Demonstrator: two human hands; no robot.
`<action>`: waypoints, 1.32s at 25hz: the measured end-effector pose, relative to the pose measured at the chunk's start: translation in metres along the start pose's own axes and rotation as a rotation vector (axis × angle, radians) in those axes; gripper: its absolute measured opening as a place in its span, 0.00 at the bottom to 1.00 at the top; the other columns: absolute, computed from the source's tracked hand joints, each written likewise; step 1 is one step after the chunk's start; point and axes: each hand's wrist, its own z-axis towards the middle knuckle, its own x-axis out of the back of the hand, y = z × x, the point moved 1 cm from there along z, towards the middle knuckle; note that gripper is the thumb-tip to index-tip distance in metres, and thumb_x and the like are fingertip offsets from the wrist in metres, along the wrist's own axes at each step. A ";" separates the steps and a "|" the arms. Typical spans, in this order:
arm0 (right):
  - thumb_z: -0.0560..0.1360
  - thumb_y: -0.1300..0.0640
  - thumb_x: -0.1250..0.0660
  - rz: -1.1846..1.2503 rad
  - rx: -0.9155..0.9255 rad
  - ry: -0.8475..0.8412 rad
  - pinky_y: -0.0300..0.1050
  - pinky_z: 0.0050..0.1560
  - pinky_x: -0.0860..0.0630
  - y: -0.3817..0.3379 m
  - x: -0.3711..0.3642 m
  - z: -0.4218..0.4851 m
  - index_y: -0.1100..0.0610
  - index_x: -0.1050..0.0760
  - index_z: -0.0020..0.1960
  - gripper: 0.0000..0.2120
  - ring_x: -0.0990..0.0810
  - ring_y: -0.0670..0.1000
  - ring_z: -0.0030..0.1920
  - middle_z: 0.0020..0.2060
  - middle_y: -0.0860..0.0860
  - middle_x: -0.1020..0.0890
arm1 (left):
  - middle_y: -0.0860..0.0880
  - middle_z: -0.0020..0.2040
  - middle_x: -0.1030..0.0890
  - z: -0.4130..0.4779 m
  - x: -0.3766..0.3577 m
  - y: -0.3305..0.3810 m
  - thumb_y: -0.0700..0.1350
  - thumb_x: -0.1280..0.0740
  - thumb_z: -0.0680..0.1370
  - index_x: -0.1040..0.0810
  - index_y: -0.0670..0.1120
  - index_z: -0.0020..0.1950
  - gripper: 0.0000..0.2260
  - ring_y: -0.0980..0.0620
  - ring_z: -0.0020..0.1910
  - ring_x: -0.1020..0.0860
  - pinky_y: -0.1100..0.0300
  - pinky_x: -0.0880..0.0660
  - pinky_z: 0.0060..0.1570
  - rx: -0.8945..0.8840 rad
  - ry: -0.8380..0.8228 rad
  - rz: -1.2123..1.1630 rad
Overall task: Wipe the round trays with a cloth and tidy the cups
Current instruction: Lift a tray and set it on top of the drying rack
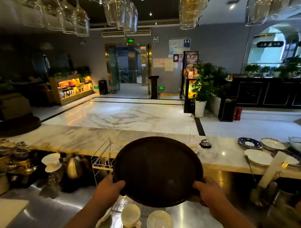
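Gripping the dark round rigid tray (pixel 158 170) at its near rim, left hand (pixel 108 188) and right hand (pixel 209 191) clamp fingers over the edge. Tray hovers above white ceramic cups (pixel 131 215); likely light, stiff, smooth-rimmed.

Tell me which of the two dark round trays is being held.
The near round tray, gripped at its lower rim by the left hand and right hand. The other tray lies untouched on the marble counter, far left.

The held round tray (pixel 158 170) hides much of the wire rack (pixel 102 160); plates (pixel 270 150) at right are motion-blurred.
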 end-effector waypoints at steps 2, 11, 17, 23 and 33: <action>0.76 0.59 0.31 0.000 0.000 -0.012 0.36 0.19 0.31 -0.003 -0.005 0.012 0.52 0.25 0.52 0.06 0.23 0.52 0.31 0.40 0.57 0.18 | 0.45 0.42 0.16 0.012 -0.002 0.000 0.47 0.30 0.75 0.21 0.46 0.47 0.05 0.48 0.41 0.17 0.56 0.23 0.37 0.003 -0.003 0.014; 0.77 0.58 0.31 -0.024 0.041 -0.104 0.39 0.25 0.30 -0.016 -0.022 0.077 0.56 0.22 0.55 0.08 0.22 0.51 0.33 0.38 0.54 0.18 | 0.47 0.40 0.17 0.068 -0.018 0.009 0.49 0.31 0.76 0.23 0.50 0.45 0.04 0.51 0.39 0.19 0.60 0.29 0.31 0.032 0.038 0.120; 0.78 0.57 0.31 -0.038 0.015 -0.086 0.41 0.25 0.30 -0.024 -0.043 0.097 0.58 0.24 0.57 0.09 0.23 0.52 0.33 0.39 0.58 0.19 | 0.49 0.38 0.19 0.107 -0.016 0.003 0.49 0.30 0.76 0.24 0.49 0.44 0.05 0.54 0.36 0.20 0.63 0.31 0.27 0.041 0.025 0.163; 0.78 0.58 0.31 -0.081 0.002 -0.052 0.46 0.33 0.27 -0.039 -0.083 0.103 0.59 0.24 0.55 0.08 0.22 0.55 0.36 0.41 0.62 0.17 | 0.46 0.45 0.15 0.159 0.003 -0.013 0.48 0.31 0.77 0.21 0.48 0.51 0.06 0.48 0.43 0.17 0.57 0.23 0.36 0.024 -0.070 0.130; 0.76 0.61 0.29 -0.056 -0.033 0.021 0.34 0.21 0.28 -0.046 -0.167 0.110 0.54 0.23 0.48 0.05 0.19 0.46 0.27 0.39 0.56 0.15 | 0.44 0.48 0.16 0.250 0.044 -0.052 0.48 0.31 0.76 0.20 0.47 0.54 0.09 0.46 0.46 0.17 0.47 0.18 0.51 -0.009 -0.170 0.152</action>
